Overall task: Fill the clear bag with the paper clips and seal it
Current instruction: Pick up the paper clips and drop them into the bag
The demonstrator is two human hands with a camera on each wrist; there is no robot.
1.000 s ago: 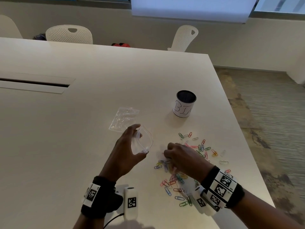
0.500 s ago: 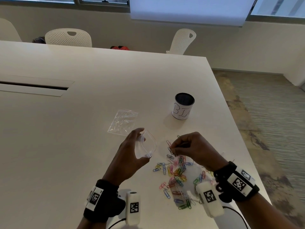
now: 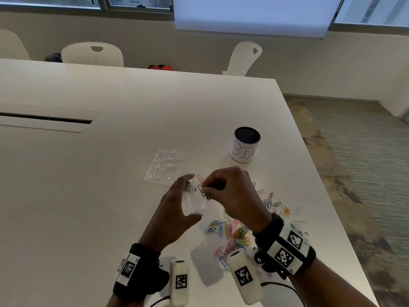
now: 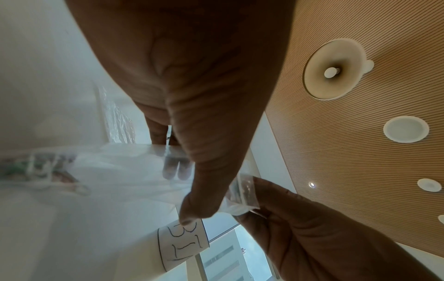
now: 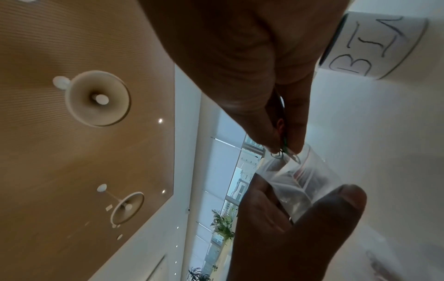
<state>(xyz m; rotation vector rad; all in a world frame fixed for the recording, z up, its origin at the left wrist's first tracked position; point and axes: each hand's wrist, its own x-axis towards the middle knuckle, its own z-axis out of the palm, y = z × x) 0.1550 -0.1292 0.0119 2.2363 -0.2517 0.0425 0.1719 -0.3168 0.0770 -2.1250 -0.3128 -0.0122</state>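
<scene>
Two clear bags (image 3: 192, 201), one cup (image 3: 245, 145), many paper clips (image 3: 234, 233).

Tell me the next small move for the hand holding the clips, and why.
Probably lower the right hand a little so the pinched paper clips pass into the mouth of the clear bag, then loosen the grip. The left hand holds the bag open, the clips hang at its rim, and many more lie on the table.

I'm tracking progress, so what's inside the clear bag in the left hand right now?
No clips can be made out inside the clear bag; the right hand pinches paper clips at its mouth. Fingers cover its lower part.
</scene>
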